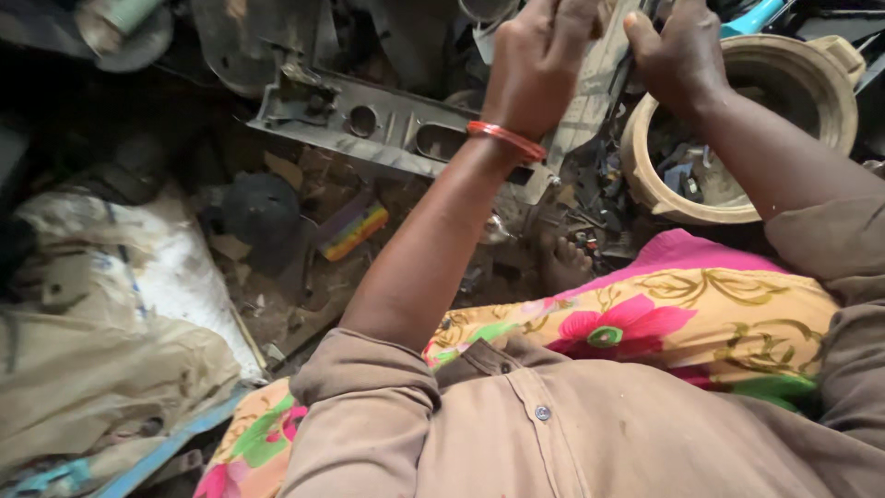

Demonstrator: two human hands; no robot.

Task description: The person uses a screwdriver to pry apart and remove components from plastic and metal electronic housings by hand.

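My left hand (539,57), with a red bangle on the wrist, grips the left edge of a flat grey panel (595,88) held upright near the top of the view. Gripping the same panel's right edge from the other side is my right hand (678,51). The panel's top runs out of frame. Just right of it stands a round beige tub (664,198) with small dark scraps inside. Below the hands, a long grey plastic frame (369,124) with oval holes lies across the ground.
Dirty sacks (120,304) are piled at the left. A dark round cap (261,210) and a striped coloured block (355,231) lie on the littered ground. My bare foot (567,263) shows beside a flowered pink and yellow cloth (682,314) over my lap.
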